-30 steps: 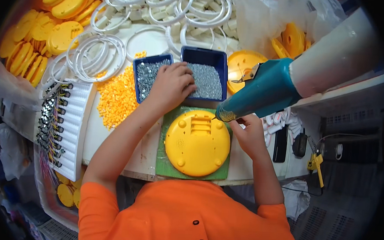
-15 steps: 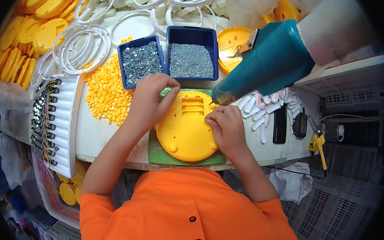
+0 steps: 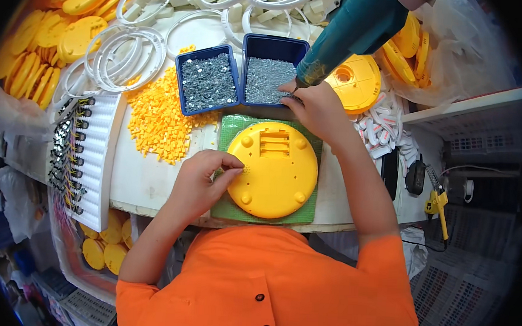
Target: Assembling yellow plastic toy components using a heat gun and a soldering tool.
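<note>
A round yellow plastic casing (image 3: 271, 184) with a battery compartment lies on a green mat (image 3: 225, 205). My left hand (image 3: 203, 174) is at its left edge, thumb and forefinger nearly together. Anything small between them is too fine to see. My right hand (image 3: 318, 110) reaches into the right blue bin (image 3: 275, 44) of small metal screws (image 3: 266, 79), thumb and forefinger slightly apart among them. The tip of a teal power screwdriver (image 3: 330, 54) appears just over this hand; neither hand grips it.
Another blue bin (image 3: 209, 79) holds metal pieces, beside a heap of small yellow parts (image 3: 162, 121). White rings (image 3: 130, 59), yellow casings (image 3: 80, 38) and a white rack (image 3: 100, 159) with wired parts stand left. A second yellow casing (image 3: 361, 85) and white pieces (image 3: 380, 125) lie right.
My right hand has left the casing's right side and reached up into the screw bin. My left hand has come down to the casing's left edge. The screwdriver has shifted upward.
</note>
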`<state>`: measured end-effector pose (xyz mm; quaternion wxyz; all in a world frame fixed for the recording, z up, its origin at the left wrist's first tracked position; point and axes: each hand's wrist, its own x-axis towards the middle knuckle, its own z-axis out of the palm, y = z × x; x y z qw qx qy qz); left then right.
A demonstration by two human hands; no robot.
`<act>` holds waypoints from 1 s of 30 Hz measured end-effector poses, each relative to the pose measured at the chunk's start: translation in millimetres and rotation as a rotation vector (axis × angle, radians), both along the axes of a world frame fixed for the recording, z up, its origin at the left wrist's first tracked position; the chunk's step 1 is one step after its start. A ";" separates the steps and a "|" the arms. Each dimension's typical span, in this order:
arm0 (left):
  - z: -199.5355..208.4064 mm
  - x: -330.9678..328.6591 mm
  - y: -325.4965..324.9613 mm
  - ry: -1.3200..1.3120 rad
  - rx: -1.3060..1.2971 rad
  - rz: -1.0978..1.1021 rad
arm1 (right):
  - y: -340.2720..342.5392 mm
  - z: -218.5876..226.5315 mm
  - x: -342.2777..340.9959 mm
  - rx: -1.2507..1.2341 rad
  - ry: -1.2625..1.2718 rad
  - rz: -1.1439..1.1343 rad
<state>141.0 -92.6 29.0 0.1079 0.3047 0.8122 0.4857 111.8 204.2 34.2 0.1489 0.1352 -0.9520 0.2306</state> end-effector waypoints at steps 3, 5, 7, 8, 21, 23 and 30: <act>4.9 4.4 -3.3 0.063 -0.054 -0.079 | -7.1 -5.9 -20.5 0.073 -0.155 0.045; -0.4 5.9 -1.7 0.150 -0.061 -0.115 | -7.9 -6.1 -24.5 0.070 -0.109 0.068; -2.0 9.3 0.9 0.236 -0.066 -0.157 | -8.0 -9.1 -27.4 0.067 -0.063 0.086; -1.7 11.6 2.6 0.327 -0.080 -0.156 | -7.6 -13.4 -28.8 0.003 -0.067 0.027; -4.6 0.5 0.3 0.529 -0.079 -0.289 | 19.4 -30.8 9.1 -0.922 -0.108 -0.028; -2.4 -11.6 -1.2 0.500 -0.068 -0.307 | 13.7 -31.3 29.9 -0.970 -0.057 -0.165; -1.4 -113.1 79.8 0.660 -0.002 -0.133 | 13.2 -21.5 76.7 -0.656 -0.168 -0.321</act>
